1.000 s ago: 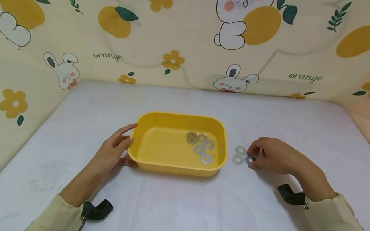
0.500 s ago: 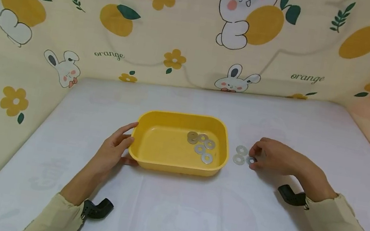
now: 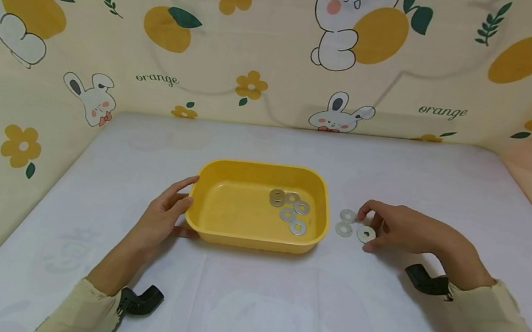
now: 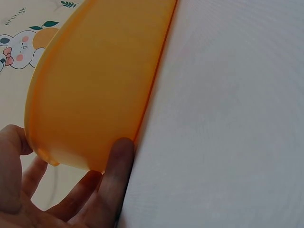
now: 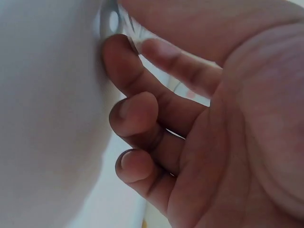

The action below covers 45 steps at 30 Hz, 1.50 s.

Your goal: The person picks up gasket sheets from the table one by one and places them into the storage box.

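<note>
My left hand [image 3: 167,208] rests against the left end of a yellow plastic tub [image 3: 223,237], its fingers spread along the outer wall. The left wrist view shows those fingers [image 4: 121,156] touching the lower edge of the tub. Beyond the tub's right end, my right hand [image 3: 404,231] pinches a flat metal washer [image 3: 360,237] with thumb and fingers, low over the table. Two more washers, a far one [image 3: 348,216] and a near one [image 3: 343,229], lie flat just left of it. In the right wrist view, the fingers partly hide what is held.
Several washers [image 3: 298,227] lie in the right part of the tub. A white cloth [image 3: 253,315] covers the table. Patterned fabric walls [image 3: 285,47] with rabbits and oranges rise behind and at both sides. A black wrist camera [image 3: 428,280] sits on each sleeve.
My right hand has shifted slightly right and toward me, and the washer with it, drawn apart from the two others and now showing its pale face. The left hand stays at the tub.
</note>
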Tool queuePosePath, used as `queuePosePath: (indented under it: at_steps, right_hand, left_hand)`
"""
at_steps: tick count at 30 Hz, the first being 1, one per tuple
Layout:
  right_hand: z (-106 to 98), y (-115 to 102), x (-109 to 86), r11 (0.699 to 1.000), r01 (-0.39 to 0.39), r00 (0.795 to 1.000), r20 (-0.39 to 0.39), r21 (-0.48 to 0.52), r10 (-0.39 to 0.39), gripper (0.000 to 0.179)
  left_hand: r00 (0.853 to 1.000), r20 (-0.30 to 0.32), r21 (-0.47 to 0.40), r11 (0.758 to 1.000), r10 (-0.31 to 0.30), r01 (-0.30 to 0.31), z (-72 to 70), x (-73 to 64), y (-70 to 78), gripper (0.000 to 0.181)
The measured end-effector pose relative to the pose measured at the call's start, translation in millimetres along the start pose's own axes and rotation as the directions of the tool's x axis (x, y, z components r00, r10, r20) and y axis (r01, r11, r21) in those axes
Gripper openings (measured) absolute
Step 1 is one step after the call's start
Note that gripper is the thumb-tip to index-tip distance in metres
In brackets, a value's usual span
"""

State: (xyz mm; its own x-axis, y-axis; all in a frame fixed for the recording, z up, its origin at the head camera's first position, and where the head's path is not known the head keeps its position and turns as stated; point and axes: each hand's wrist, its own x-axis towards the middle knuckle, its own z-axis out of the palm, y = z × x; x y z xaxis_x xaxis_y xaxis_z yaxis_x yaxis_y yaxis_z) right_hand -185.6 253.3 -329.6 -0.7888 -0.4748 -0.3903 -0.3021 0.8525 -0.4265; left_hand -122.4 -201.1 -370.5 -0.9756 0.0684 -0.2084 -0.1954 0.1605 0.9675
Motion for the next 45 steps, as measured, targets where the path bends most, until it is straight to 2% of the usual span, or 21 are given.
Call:
queuePosePath:
  at_steps: [5,7,14,22,27,32,40,45]
  right_hand:
    - [-2.0,1.1,-0.9,1.0,0.012,1.0,0.002,-0.013,-0.012,0.032]
    - [-1.9,0.6,-0.9,1.0,0.017,1.0,-0.011,-0.018,-0.017,0.03]
    - [0.7,-1.5,-0.3,0.998,0.053,0.998,-0.036,0.017,-0.052,0.03]
    - [3.2,-2.8,0.3,0.998,0.067,0.998,-0.022,0.008,-0.067,0.031]
    - [4.2,-0.7,-0.2,0.994,0.103,0.995,-0.009,0.022,-0.102,0.039]
    - [3.9,0.1,-1.2,0.994,0.109,0.994,-0.007,0.023,-0.108,0.036]
    - [2.4,-1.5,-1.7,0.99,0.144,0.986,-0.082,-0.013,-0.144,0.035]
    - [0.0,-1.9,-0.3,0.99,0.137,0.981,-0.131,-0.031,-0.14,0.032]
  left_hand:
    - [1.0,0.006,-0.006,1.0,0.003,-0.003,-0.1,-0.3,0.6,0.047]
    - [1.0,0.011,-0.006,1.0,0.009,-0.009,-0.6,-0.1,0.5,0.047]
    - [1.0,0.011,-0.011,1.0,0.007,-0.007,-1.4,-0.1,0.3,0.047]
    - [1.0,-0.001,0.0,1.0,-0.016,0.016,-0.2,-1.3,0.8,0.047]
    - [1.0,0.004,-0.012,1.0,-0.011,0.011,-0.1,-0.9,0.6,0.047]
    - [1.0,0.008,-0.01,1.0,-0.005,0.005,-0.1,0.0,0.3,0.047]
    - [1.0,-0.003,0.0,1.0,-0.016,0.016,1.0,0.4,0.7,0.047]
    - [1.0,-0.007,-0.007,1.0,-0.018,0.018,1.1,0.3,1.1,0.047]
